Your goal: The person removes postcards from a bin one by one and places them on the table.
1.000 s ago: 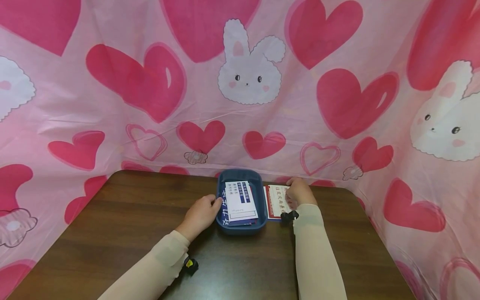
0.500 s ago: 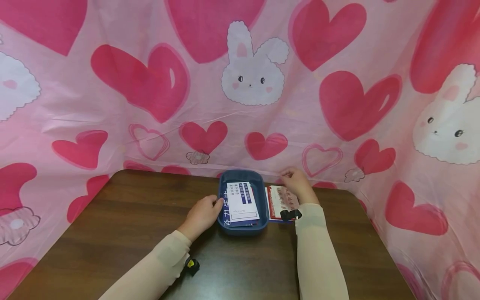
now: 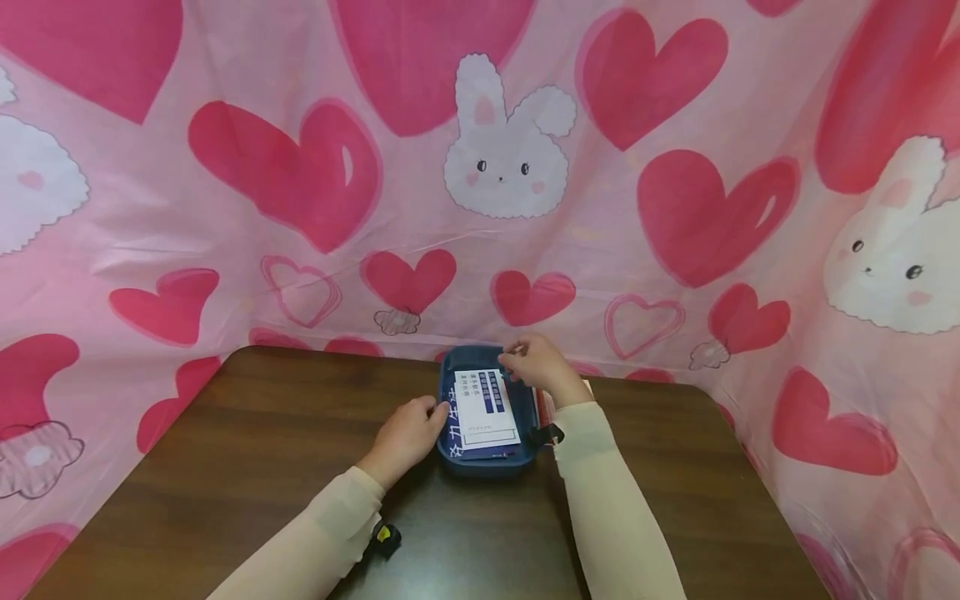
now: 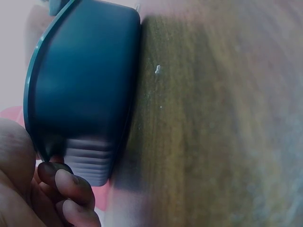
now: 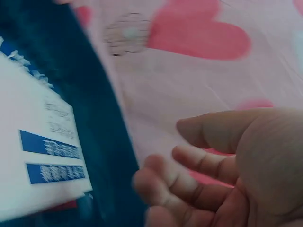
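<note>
A dark blue plastic basket [image 3: 491, 470] stands on the table with cards in it. On top lies a white card [image 3: 487, 421] with blue blocks of printed characters, over a dark blue card [image 3: 454, 442]. My left hand [image 3: 405, 433] holds the basket's left rim; in the left wrist view thumb and curled fingers [image 4: 75, 189] meet at that rim. Above the far right corner is my right hand [image 3: 542, 367], its fingers loosely bent and nothing between them in the right wrist view. Red and cream cards [image 3: 547, 405] lie just right of the basket, mostly covered by my right wrist.
The brown wooden table [image 3: 300, 433] ends at a pink curtain [image 3: 322, 283] with hearts and rabbits, close behind the basket. A black wrist camera [image 3: 385, 540] sits at the left cuff, another camera [image 3: 546, 434] at the right.
My right hand has lifted from the cards at the right and moved left, over the basket's far right corner. My left hand stays at the basket's left rim.
</note>
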